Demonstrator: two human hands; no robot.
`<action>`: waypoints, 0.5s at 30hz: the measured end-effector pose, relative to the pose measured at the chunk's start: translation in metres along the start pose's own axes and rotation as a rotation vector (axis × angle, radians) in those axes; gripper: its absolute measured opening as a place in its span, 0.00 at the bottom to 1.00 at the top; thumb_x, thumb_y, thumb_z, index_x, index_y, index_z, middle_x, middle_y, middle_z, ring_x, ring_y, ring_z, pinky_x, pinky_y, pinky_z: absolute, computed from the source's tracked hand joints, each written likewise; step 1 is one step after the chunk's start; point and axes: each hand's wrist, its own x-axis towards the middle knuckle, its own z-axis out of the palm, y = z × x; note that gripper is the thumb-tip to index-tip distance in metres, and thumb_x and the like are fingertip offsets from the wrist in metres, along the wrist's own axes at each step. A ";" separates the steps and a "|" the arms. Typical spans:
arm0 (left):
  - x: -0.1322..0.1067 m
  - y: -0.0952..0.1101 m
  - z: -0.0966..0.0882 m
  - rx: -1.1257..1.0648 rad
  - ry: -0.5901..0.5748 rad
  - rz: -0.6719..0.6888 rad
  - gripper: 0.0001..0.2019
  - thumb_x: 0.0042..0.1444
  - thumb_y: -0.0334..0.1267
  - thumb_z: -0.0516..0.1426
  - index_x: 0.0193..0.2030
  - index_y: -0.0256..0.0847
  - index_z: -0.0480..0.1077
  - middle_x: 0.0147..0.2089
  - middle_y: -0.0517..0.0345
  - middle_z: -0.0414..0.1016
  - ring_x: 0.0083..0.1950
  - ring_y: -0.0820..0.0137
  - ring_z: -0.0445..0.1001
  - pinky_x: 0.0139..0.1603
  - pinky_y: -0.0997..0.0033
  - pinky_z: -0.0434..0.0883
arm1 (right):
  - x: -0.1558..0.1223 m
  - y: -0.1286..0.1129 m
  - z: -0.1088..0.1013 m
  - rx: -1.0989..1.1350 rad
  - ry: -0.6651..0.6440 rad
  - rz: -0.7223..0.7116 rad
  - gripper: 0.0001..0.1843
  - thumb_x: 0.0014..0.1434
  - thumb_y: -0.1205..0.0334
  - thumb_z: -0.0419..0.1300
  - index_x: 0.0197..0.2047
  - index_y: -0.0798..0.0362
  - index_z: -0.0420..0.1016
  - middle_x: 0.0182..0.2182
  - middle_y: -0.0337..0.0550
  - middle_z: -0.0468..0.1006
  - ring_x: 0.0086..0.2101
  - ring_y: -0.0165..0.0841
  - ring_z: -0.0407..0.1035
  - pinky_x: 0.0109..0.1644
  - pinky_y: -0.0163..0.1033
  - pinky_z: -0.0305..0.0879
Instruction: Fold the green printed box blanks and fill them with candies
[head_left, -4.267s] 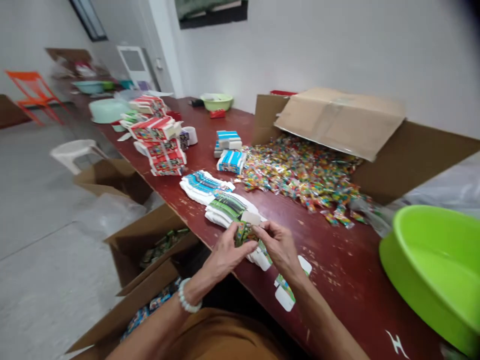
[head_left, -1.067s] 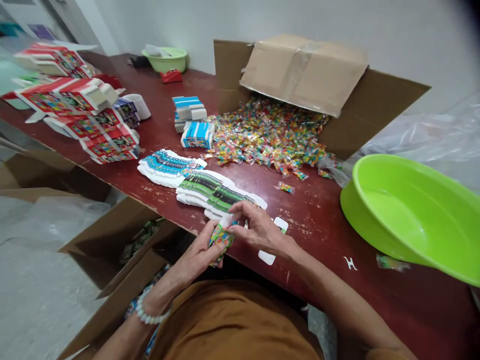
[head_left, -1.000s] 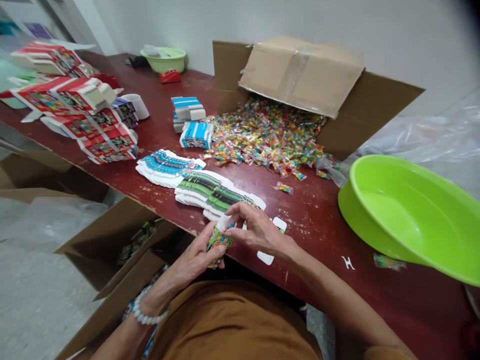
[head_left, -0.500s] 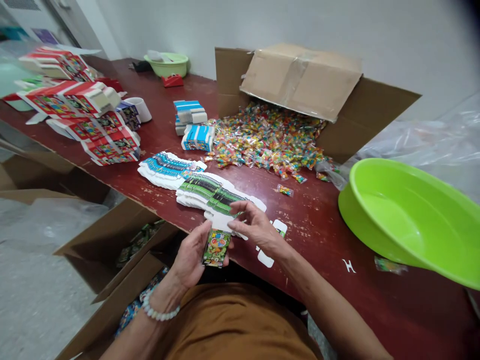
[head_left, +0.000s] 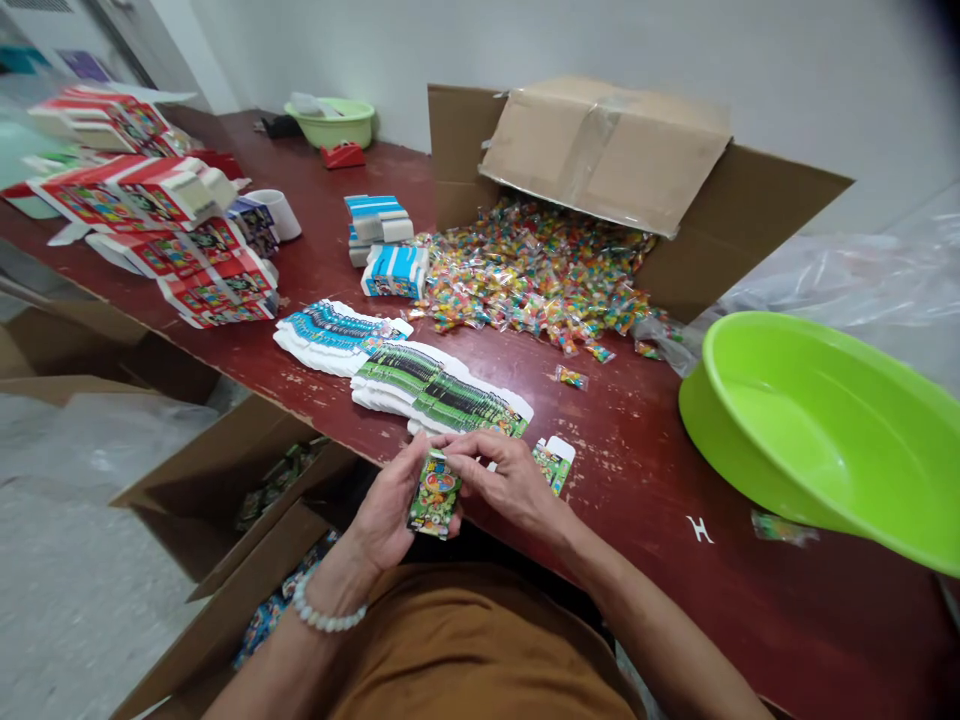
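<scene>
A small green printed carton (head_left: 433, 498) stands upright in my left hand (head_left: 390, 510), at the near edge of the dark red table (head_left: 622, 440). My right hand (head_left: 502, 480) pinches the carton's top end, fingers closed on its flap. Just beyond my hands lies a fanned row of flat green carton blanks (head_left: 439, 392), with a row of blue blanks (head_left: 334, 332) to its left. One more flat green blank (head_left: 553, 462) lies to the right of my right hand.
A tipped cardboard box (head_left: 637, 170) spills a heap of wrapped candies (head_left: 532, 280). A large green basin (head_left: 825, 430) sits at right. Red cartons (head_left: 187, 250) and blue cartons (head_left: 394, 270) are stacked at left. Open cardboard boxes (head_left: 247, 500) stand on the floor below.
My right hand has come down from the carton blanks onto the top of the green carton, and the white flap that stood up is folded down. My left hand keeps its hold.
</scene>
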 end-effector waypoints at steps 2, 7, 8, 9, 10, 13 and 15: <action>0.001 -0.002 0.001 0.030 0.035 0.062 0.34 0.56 0.61 0.58 0.62 0.38 0.66 0.31 0.53 0.79 0.20 0.67 0.74 0.20 0.70 0.71 | 0.004 -0.002 0.003 0.189 0.002 0.165 0.11 0.56 0.53 0.67 0.31 0.53 0.79 0.32 0.41 0.81 0.24 0.28 0.71 0.30 0.36 0.69; 0.004 -0.010 0.000 0.110 0.117 0.126 0.39 0.56 0.67 0.54 0.57 0.31 0.72 0.27 0.51 0.78 0.18 0.70 0.72 0.17 0.75 0.68 | 0.012 -0.004 0.009 0.458 -0.023 0.345 0.14 0.48 0.54 0.72 0.30 0.56 0.79 0.35 0.45 0.82 0.19 0.26 0.67 0.22 0.34 0.66; 0.005 -0.011 -0.002 0.119 0.126 0.126 0.39 0.55 0.67 0.54 0.56 0.30 0.73 0.26 0.51 0.78 0.17 0.70 0.71 0.17 0.75 0.68 | 0.012 -0.003 0.009 0.463 -0.026 0.349 0.14 0.49 0.54 0.72 0.30 0.56 0.79 0.35 0.45 0.82 0.19 0.25 0.67 0.22 0.34 0.66; 0.005 -0.011 -0.003 0.122 0.131 0.124 0.38 0.55 0.66 0.55 0.55 0.30 0.74 0.26 0.51 0.78 0.17 0.71 0.71 0.16 0.75 0.68 | 0.011 -0.002 0.009 0.443 -0.021 0.335 0.13 0.50 0.54 0.71 0.30 0.56 0.79 0.35 0.45 0.82 0.19 0.25 0.66 0.22 0.34 0.66; 0.004 -0.010 -0.005 0.116 0.138 0.127 0.36 0.56 0.64 0.55 0.55 0.31 0.74 0.26 0.52 0.78 0.17 0.71 0.71 0.16 0.75 0.68 | 0.010 -0.001 0.010 0.399 -0.011 0.301 0.12 0.51 0.55 0.70 0.30 0.56 0.79 0.36 0.45 0.81 0.19 0.24 0.66 0.23 0.34 0.66; 0.004 -0.007 -0.006 0.041 0.167 0.124 0.26 0.59 0.51 0.57 0.57 0.34 0.74 0.33 0.51 0.81 0.21 0.70 0.73 0.17 0.73 0.71 | 0.003 0.006 0.015 0.220 0.012 0.126 0.09 0.56 0.55 0.67 0.32 0.52 0.79 0.41 0.44 0.79 0.25 0.27 0.69 0.29 0.36 0.69; 0.004 -0.005 -0.005 -0.023 0.178 0.094 0.23 0.58 0.43 0.57 0.57 0.35 0.73 0.42 0.49 0.81 0.21 0.70 0.74 0.16 0.72 0.72 | -0.002 0.012 0.020 0.112 0.016 0.020 0.07 0.57 0.56 0.67 0.37 0.50 0.79 0.42 0.43 0.77 0.36 0.32 0.72 0.37 0.38 0.72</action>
